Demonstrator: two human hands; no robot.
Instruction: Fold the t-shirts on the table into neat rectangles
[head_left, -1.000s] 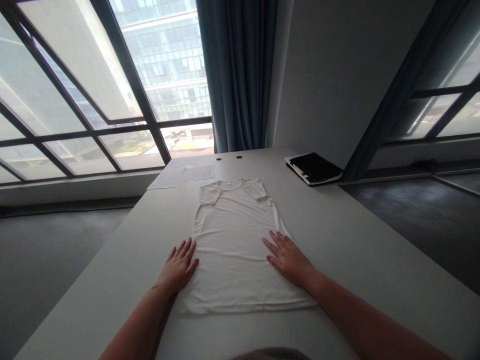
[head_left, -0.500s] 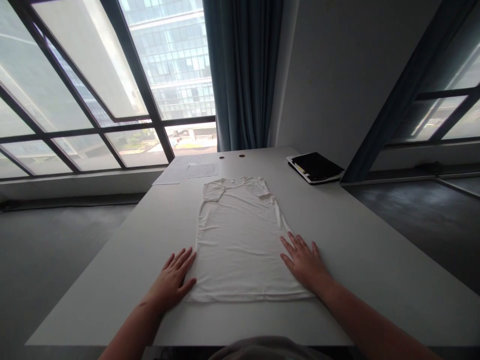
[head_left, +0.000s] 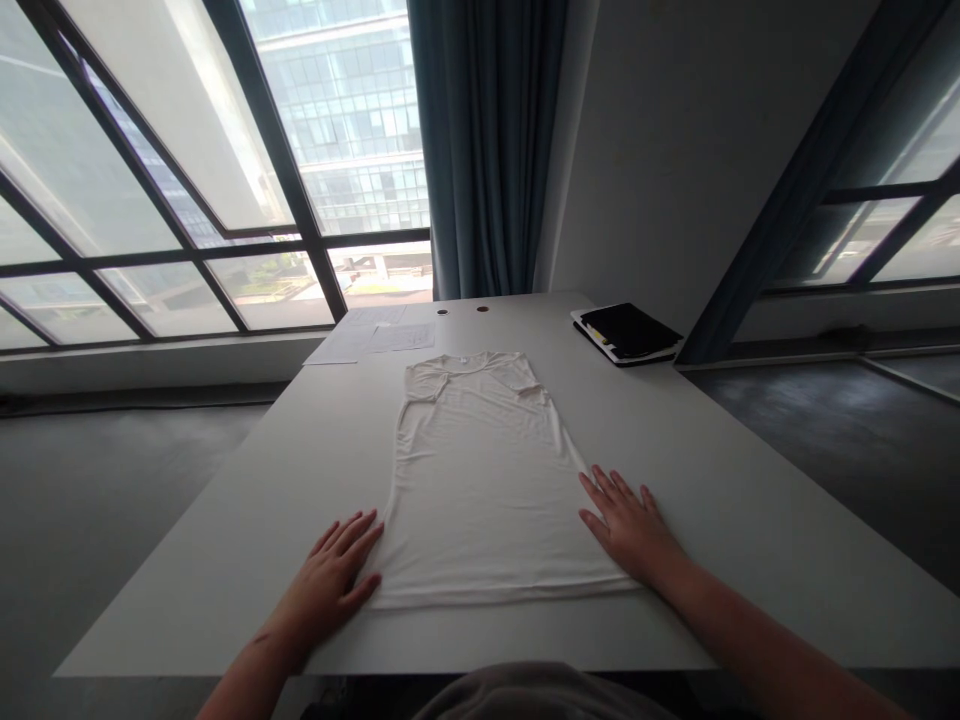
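A white short-sleeved T-shirt (head_left: 487, 490) lies spread on the white table (head_left: 247, 520), its collar toward the far side and its hem toward me. My left hand (head_left: 330, 575) rests with fingers spread at the shirt's lower left edge, its fingertips touching the fabric's side. Across from it, my right hand (head_left: 626, 525) lies open over the lower right edge, fingers spread. Neither hand grips anything. Light creases run across the upper part of the shirt, and the lower part looks fairly smooth.
Printed papers (head_left: 367, 335) lie at the table's far left. A black item on a white-edged stack (head_left: 630, 332) sits at the far right. Two small round pieces are near the back edge. Beyond stand a blue curtain (head_left: 491, 150) and windows.
Both hands have moved outward, the left one to the left and slightly nearer, the right one to the right. The shirt's lower part looks wider and smoother.
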